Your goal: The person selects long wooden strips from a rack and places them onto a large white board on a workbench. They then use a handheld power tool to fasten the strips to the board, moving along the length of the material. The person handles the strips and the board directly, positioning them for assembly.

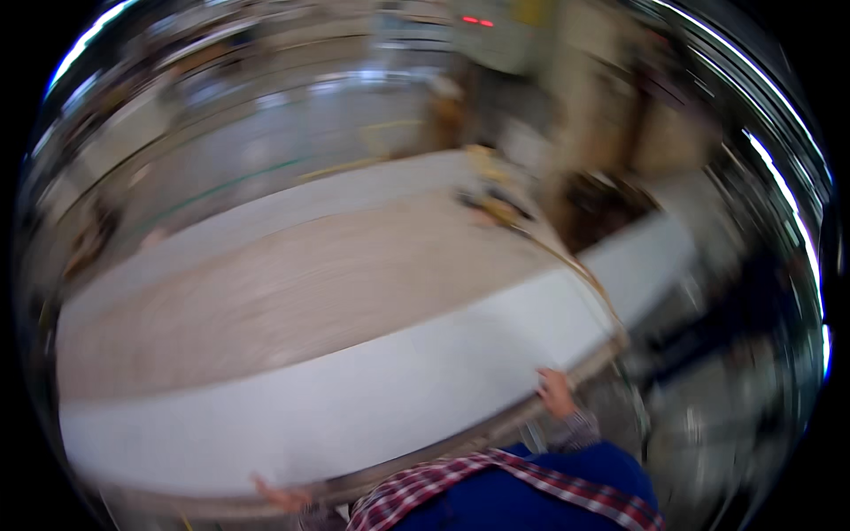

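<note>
Head view, heavily smeared by motion: a large flat white panel with a pale wood-grain middle band [354,389] lies across the tabletop [496,429], filling most of the picture from the left rim to the right. Its near edge runs just in front of the person's body. The right hand [556,392] sits at that near edge toward the right corner, with the fingers [551,379] curled over the rim and grasping the panel's edge. The left hand [282,496] rests at the same near edge, lower left, pressed against the rim; blur hides whether its fingers are clenched on the edge or only lying against it, so I cannot tell. Both wrists show a plaid red-and-white shirt cuff [580,429] under a dark blue vest [549,491], which fills the bottom centre. At the panel's far right side some small yellow and dark objects [496,203] lie on the board, too blurred to identify. Beyond the panel spreads a glossy grey workshop floor [292,133] with faint painted lines.
</note>
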A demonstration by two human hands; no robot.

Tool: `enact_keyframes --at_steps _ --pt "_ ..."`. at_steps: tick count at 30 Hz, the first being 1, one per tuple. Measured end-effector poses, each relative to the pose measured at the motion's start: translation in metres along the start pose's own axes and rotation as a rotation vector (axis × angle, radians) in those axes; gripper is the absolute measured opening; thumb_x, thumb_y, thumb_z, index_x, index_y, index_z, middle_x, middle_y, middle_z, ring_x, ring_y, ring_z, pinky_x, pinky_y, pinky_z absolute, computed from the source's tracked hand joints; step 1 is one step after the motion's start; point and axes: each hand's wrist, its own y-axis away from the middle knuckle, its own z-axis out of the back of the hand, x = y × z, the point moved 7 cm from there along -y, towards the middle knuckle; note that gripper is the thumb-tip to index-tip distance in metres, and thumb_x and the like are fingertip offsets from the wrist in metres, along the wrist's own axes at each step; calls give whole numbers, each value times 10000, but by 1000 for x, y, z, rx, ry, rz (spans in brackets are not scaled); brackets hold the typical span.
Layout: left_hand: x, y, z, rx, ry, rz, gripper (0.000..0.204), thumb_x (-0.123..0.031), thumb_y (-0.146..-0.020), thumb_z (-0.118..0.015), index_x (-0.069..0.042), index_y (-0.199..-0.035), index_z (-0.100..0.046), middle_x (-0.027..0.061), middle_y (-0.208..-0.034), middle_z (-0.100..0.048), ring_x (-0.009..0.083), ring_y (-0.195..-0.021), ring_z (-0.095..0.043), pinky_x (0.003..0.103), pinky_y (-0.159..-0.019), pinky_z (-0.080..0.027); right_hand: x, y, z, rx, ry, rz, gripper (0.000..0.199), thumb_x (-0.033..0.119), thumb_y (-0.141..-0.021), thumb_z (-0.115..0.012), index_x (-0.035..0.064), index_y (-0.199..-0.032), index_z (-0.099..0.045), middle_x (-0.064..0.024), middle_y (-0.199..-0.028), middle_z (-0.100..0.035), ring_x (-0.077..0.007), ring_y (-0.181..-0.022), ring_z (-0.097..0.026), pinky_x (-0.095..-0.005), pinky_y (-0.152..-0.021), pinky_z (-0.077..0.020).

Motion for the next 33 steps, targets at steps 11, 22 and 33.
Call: enact_keyframes --at_steps 11,22,33 --pt "44 67 -276 236 -669 -1466 397 -308 -838 -558 9 -1074 -534 189 -1028 -558 321 -941 -552 440 -791 -461 18 -86 -6 -185 719 185 854 520 -814 -486 -118 -1302 -197 -351 -1355 -113 -463 -1277 -101 -555 -1020 -87" --pt "82 44 -241 617 -952 -1516 270 -272 -824 -578 -80 -1014 -586 98 -927 -589 249 -831 -572 386 -732 -475 15 -73 4 -84 706 235 814 483 -812 -504 -128 -1273 -225 -371 -1325 -150 -504 -1243 -131 -606 -981 -108" --pt "-41 75 -421 979 -1074 -306 307 -251 -771 -617 -34 -985 -580 166 -948 -559 318 -895 -540 375 -771 -439 55 -147 -15 7 412 458 776 338 -781 -601 -107 -1290 -219 -360 -1341 -137 -488 -1256 -135 -571 -996 -126"
